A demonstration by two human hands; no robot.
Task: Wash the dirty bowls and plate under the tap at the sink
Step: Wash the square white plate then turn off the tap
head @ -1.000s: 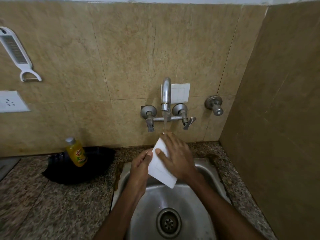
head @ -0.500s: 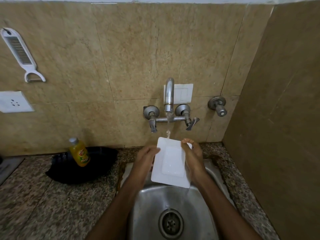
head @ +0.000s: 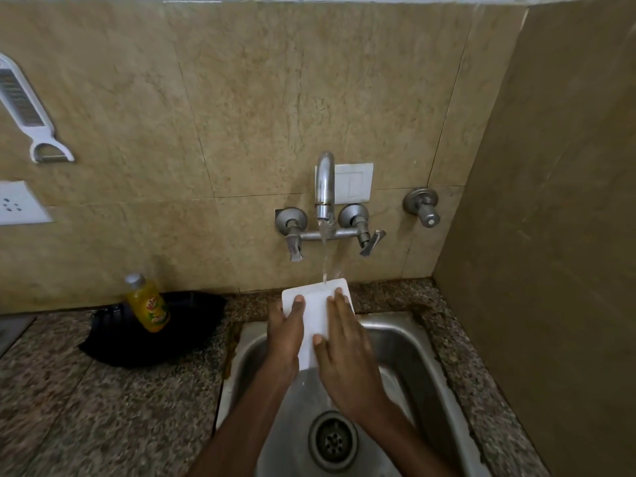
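At the centre of the frame, the left hand point(head: 285, 327) grips the left edge of the white plate point(head: 315, 301), thumb over the front. The right hand point(head: 347, 346) lies flat on the plate, fingers straight, pressing rather than clasping. Half a second ago both hands held the plate by its sides with the recessed face turned to the camera. Now the right palm covers that face, so this reads as rubbing under the flow, mid-rinse rather than finished. The plate is held over the back of the sink point(head: 409, 352), its top edge meeting the water stream point(head: 324, 256) from the tap point(head: 325, 180).

Room is tight behind, where the plate's top edge sits near the tiled wall and just below the tap handles. Lower in the frame, the basin is open down to the drain point(head: 333, 442). To the right, the side wall point(head: 550, 235) closes in past a narrow strip of surface point(head: 69, 390). To the left, a yellow bottle point(head: 148, 304) stands on a black cloth point(head: 165, 342), well apart from the sink.
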